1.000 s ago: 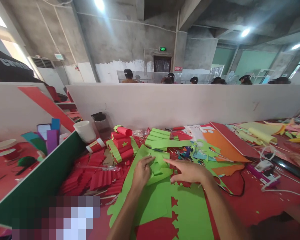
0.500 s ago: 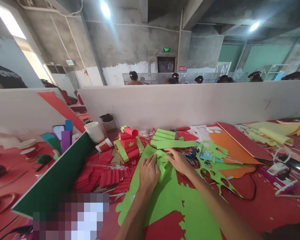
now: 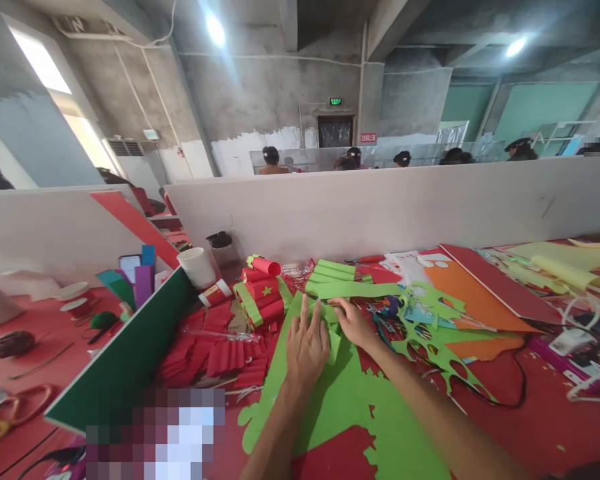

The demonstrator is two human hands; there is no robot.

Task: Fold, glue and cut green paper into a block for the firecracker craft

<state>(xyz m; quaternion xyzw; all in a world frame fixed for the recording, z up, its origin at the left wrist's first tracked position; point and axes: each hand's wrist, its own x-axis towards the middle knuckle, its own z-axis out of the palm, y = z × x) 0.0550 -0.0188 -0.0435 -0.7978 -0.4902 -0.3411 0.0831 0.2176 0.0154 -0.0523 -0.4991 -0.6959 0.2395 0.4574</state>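
Note:
Bright green paper sheets [image 3: 330, 413] with cut, jagged edges lie in front of me. On top is a smaller folded green paper piece [image 3: 334, 343], mostly covered by my hands. My left hand [image 3: 307, 347] lies over it, index and middle fingers stretched forward and apart, pressing down. From the right, my right hand [image 3: 354, 323] pinches at the far right edge of the folded piece with bent fingers; its fingertips are partly hidden. Just beyond the hands lies a green paper strip [image 3: 355, 289], in front of several pleated green strips [image 3: 333, 269].
Left of the sheets are pleated red papers [image 3: 227, 357] and red rolls with green bands [image 3: 263, 297]. A dark green board [image 3: 130, 347] stands tilted there. Scrap green paper with round holes [image 3: 437, 343] lies right, near a purple power strip [image 3: 570, 360]. A white partition [image 3: 380, 207] stands behind.
My left hand's fingers have straightened and spread forward over the folded paper. The right hand stays at its edge. The view has shifted slightly left.

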